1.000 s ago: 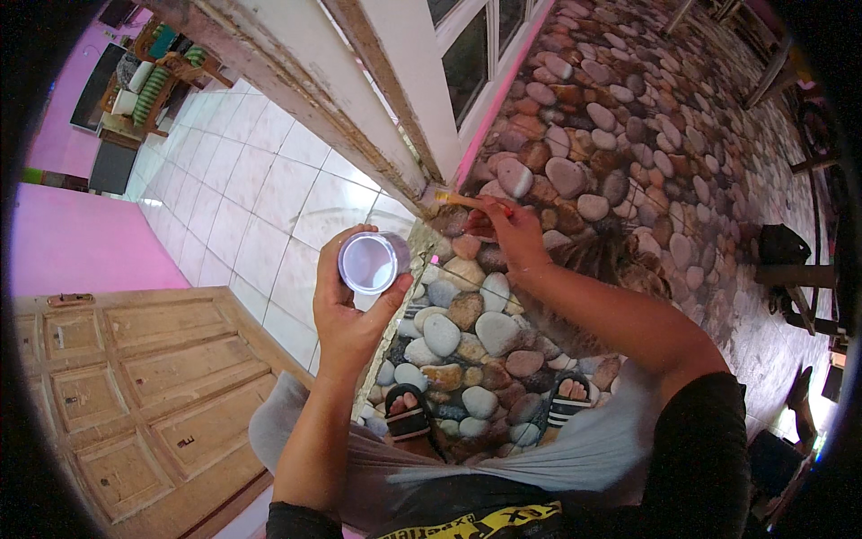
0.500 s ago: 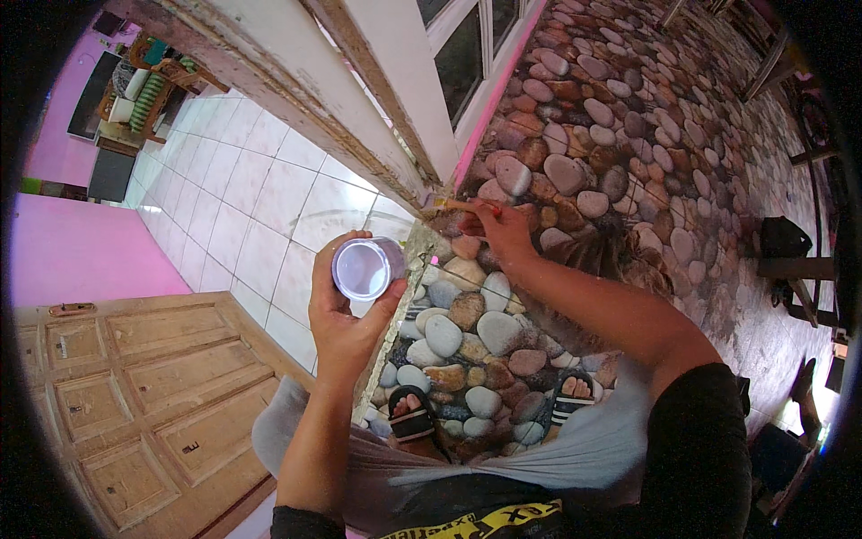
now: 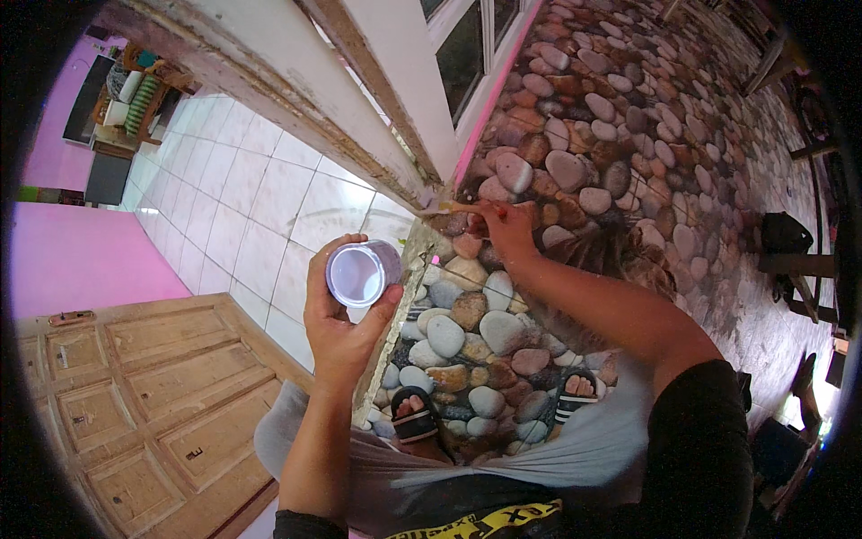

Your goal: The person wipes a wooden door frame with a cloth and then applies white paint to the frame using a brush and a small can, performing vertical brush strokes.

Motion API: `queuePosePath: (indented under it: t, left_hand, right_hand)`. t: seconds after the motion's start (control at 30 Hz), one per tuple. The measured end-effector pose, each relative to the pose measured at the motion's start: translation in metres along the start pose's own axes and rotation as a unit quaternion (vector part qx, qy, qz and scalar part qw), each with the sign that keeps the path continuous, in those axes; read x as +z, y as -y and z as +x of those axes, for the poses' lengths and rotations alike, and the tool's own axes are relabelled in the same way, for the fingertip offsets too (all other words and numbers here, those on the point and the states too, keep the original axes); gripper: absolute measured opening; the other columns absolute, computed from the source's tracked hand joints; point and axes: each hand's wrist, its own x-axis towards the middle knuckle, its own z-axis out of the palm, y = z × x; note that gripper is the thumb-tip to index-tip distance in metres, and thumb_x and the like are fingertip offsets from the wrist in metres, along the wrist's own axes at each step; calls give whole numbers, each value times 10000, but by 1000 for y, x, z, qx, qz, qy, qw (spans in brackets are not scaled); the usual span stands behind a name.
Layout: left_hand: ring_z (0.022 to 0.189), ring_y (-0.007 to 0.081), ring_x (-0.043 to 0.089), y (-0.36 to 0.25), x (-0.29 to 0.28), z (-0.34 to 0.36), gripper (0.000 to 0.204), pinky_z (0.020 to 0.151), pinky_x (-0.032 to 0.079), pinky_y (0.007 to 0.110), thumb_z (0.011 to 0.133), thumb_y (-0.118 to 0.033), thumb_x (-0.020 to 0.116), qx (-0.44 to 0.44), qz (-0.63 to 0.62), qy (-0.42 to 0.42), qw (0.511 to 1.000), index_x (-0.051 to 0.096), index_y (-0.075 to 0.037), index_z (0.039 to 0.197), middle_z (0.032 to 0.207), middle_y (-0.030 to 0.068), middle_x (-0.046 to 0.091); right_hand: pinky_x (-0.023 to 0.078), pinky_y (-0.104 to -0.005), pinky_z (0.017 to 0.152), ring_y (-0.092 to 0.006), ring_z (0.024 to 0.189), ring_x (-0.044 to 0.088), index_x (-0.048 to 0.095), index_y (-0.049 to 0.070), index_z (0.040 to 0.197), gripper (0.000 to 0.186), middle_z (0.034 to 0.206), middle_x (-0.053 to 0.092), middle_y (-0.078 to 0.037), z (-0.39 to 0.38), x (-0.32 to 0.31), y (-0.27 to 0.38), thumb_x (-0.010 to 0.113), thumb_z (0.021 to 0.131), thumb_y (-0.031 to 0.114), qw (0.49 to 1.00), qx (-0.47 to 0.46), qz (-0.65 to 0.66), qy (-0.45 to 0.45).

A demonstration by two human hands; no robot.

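My left hand (image 3: 344, 325) is wrapped round a clear plastic cup (image 3: 357, 274) with pale whitish stuff inside, its mouth tilted toward me. In my right hand (image 3: 508, 230) is a paintbrush (image 3: 458, 207), gripped by its wooden handle with the fingers closed. The bristle end is at the foot of the door frame (image 3: 395, 171), low by the corner where frame and floor meet; whether it touches cannot be made out exactly. White paint with bare, brownish worn strips covers the frame.
A brown panelled wooden door (image 3: 171, 395) stands open at the lower left. White floor tiles (image 3: 242, 180) lie beyond the threshold, with a pink wall (image 3: 99, 247) beside them. Pebble-patterned flooring (image 3: 503, 332) is under my sandalled feet. Dark wooden furniture (image 3: 799, 266) stands far right.
My right hand and the brush have shifted very slightly at the frame's foot. The cup has tilted a little and moved slightly left.
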Motion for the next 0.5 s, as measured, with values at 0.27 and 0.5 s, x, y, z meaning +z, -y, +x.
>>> queuePosePath:
  t: [0.27, 0.5]
  left_hand:
    - [1325, 253, 539, -5, 7, 4, 680, 1124, 442, 404, 831, -14, 802, 3, 9, 18, 1000, 475, -21, 1427, 1402, 145, 567]
    - [1327, 254, 538, 1, 1, 2, 679, 1123, 446, 404, 835, -21, 803, -2, 13, 14, 1000, 472, -20, 1428, 1407, 144, 564]
  right_hand:
    - [562, -339, 687, -205, 739, 737, 746, 9, 996, 292, 806, 758, -95, 14, -9, -23, 619, 1011, 272, 1000, 16, -9, -9]
    - [572, -377, 699, -229, 722, 737, 730, 4, 992, 327, 817, 758, -111, 4, -11, -16, 597, 1022, 301, 999, 25, -23, -23]
